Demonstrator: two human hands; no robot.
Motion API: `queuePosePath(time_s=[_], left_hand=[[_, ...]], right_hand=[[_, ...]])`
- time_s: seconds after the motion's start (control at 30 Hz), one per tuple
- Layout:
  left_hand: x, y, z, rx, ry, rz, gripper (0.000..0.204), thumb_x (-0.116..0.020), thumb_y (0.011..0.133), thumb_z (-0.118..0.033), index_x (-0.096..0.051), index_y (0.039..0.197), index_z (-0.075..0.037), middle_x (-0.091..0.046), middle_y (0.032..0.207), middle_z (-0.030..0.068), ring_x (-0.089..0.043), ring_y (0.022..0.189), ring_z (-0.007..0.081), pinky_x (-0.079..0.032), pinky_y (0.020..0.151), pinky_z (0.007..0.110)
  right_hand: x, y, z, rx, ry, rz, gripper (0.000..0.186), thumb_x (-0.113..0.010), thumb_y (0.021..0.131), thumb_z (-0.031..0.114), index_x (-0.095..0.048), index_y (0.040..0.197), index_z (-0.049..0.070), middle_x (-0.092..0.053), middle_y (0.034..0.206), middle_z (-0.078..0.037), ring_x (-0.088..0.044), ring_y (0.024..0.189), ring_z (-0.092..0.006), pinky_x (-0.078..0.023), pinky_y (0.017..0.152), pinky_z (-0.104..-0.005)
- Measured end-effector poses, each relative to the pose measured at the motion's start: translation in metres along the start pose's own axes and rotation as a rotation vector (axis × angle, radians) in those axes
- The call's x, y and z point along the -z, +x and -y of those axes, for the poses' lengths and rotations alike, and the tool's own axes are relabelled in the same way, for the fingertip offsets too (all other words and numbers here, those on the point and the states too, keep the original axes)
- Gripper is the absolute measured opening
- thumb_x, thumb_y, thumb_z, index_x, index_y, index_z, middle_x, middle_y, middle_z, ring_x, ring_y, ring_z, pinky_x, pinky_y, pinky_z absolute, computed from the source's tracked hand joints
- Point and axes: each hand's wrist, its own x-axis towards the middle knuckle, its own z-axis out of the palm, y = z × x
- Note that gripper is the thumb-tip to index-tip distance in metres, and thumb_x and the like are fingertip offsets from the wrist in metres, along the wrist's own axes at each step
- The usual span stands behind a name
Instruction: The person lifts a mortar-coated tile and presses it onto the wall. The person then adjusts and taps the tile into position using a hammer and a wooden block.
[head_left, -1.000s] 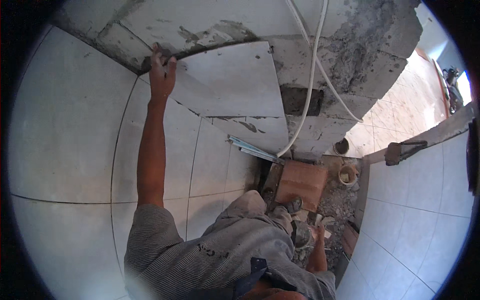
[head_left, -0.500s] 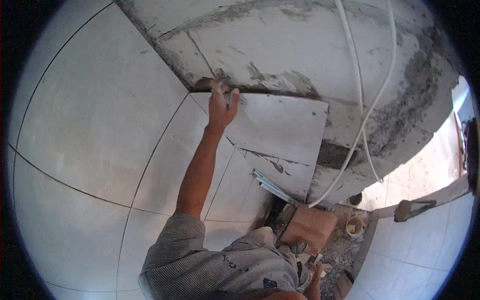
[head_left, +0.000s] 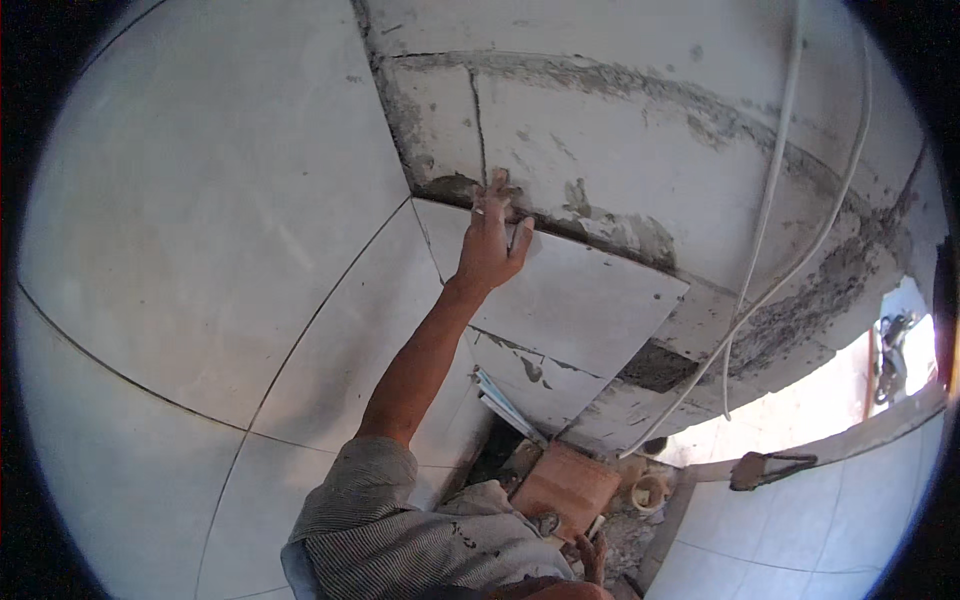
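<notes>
My left hand (head_left: 490,243) reaches up to the top edge of a pale wall tile (head_left: 590,285), near the corner where two tiled walls meet. Its fingers are spread and smeared with grey; the fingertips lie at the dark gap between the tile and the rough wall (head_left: 620,130) above. Grey mortar smears (head_left: 640,238) mark the wall beside the hand. My right hand (head_left: 592,556) hangs low near my shirt, small and dim, its fingers apart with nothing visible in them.
White cables (head_left: 768,200) hang down the rough wall at the right. Below are a reddish-brown slab (head_left: 567,488), a small bucket (head_left: 648,493) and light strips (head_left: 508,405) leaning by the wall. A trowel-like tool (head_left: 765,470) rests on the ledge of a low tiled wall (head_left: 780,530).
The whole view has turned and shifted. My left hand stays at the tile's top edge with fingers spread. My right hand shows a little more clearly at the bottom.
</notes>
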Motion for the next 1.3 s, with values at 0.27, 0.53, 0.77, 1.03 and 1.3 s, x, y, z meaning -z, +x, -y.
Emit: queuePosePath(time_s=[0.27,0.53,0.77,1.03,1.3], left_hand=[[0.03,-0.015,0.008,-0.093,0.018,0.012,0.051,-0.053,0.081,-0.016,-0.031,0.122,0.004,-0.037,0.122,0.0259,-0.038,0.113,0.0394,-0.027,0.097,0.045],[0.011,-0.156,0.001,0.355,-0.387,-0.014,0.042,-0.046,0.086,-0.029,-0.042,0.116,0.001,-0.048,0.114,0.0188,-0.043,0.111,0.0335,-0.031,0.094,0.036],[-0.052,-0.425,0.058,0.999,-0.173,0.402,0.039,-0.042,0.085,-0.033,-0.046,0.108,-0.002,-0.052,0.1,0.0177,-0.051,0.093,0.0336,-0.04,0.079,0.039],[-0.028,-0.458,0.113,1.665,-0.947,0.338,0.016,-0.045,0.083,-0.029,-0.049,0.092,-0.015,-0.048,0.074,-0.0013,-0.047,0.062,0.0119,-0.037,0.047,0.026],[-0.018,-0.415,0.109,1.65,-0.942,-0.105,0.034,-0.051,0.083,-0.026,-0.045,0.111,-0.009,-0.053,0.096,0.0063,-0.053,0.083,0.0195,-0.043,0.071,0.033]], right_hand=[[0.02,-0.012,0.092,-0.12,-0.038,-0.124,0.03,-0.065,0.07,0.023,-0.055,0.084,-0.002,-0.058,0.067,-0.011,-0.055,0.064,-0.0172,-0.043,0.057,-0.0306],[0.045,0.013,0.017,0.247,0.288,-0.39,0.036,-0.055,0.08,0.031,-0.054,0.101,0.002,-0.057,0.089,-0.007,-0.051,0.082,-0.0186,-0.042,0.068,-0.0339],[0.071,0.01,0.037,0.358,0.502,-0.609,0.03,-0.056,0.079,0.032,-0.059,0.088,0.004,-0.057,0.079,-0.004,-0.052,0.075,-0.0146,-0.042,0.065,-0.0298],[0.04,-0.003,0.163,0.111,0.494,-0.383,0.021,-0.057,0.074,0.024,-0.055,0.085,0.006,-0.049,0.067,0.001,-0.045,0.061,-0.0104,-0.038,0.056,-0.0232],[0.008,0.007,0.165,0.224,0.473,-0.231,0.032,-0.054,0.075,0.017,-0.048,0.103,0.003,-0.049,0.082,-0.001,-0.044,0.066,-0.0113,-0.036,0.056,-0.0244]])
